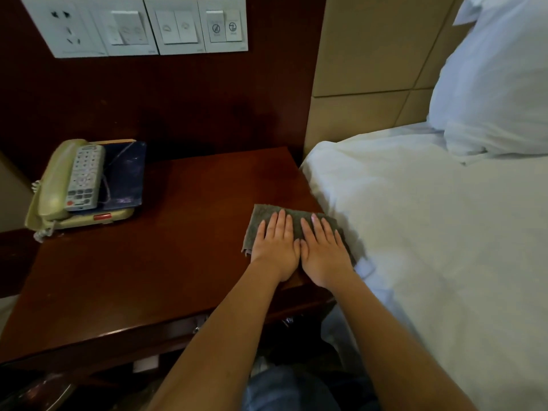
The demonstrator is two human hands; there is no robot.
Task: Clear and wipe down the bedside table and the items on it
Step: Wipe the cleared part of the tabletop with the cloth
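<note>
A grey, rough-textured rectangular cloth (258,213) lies flat on the dark red-brown polished wooden bedside table (148,262). Both hands are pressed on it palm down. The left hand (275,247) and right hand (323,253) sit side by side with thumbs touching and fingers straight and slightly spread. Neither grips anything. A strip of cloth shows beyond the fingertips, and a corner sticks out past the left hand's little finger.

The hands are at the table's corner nearest the bed. Just under the right hand's outer edge the cloth reaches the table's side edge, where the white rumpled duvet (430,232) pushes up against the wood. Whether the cloth overhangs that edge cannot be told. The table's front edge runs just below the wrists.

To the left of the left hand the tabletop stretches bare and glossy across most of its width. More bare wood continues ahead of the fingertips up to the dark wooden wall panel (178,99).

Well away from the left hand, at the far left back corner, stands a cream corded telephone (53,185). A pale grey remote control (84,178) lies on top of it, and a dark blue flat folder (127,173) rests across its body.

Above these on the wall sits a row of white switch and socket plates (133,25). Beyond the right hand rise a beige padded headboard (364,54) and a white pillow (498,84).
</note>
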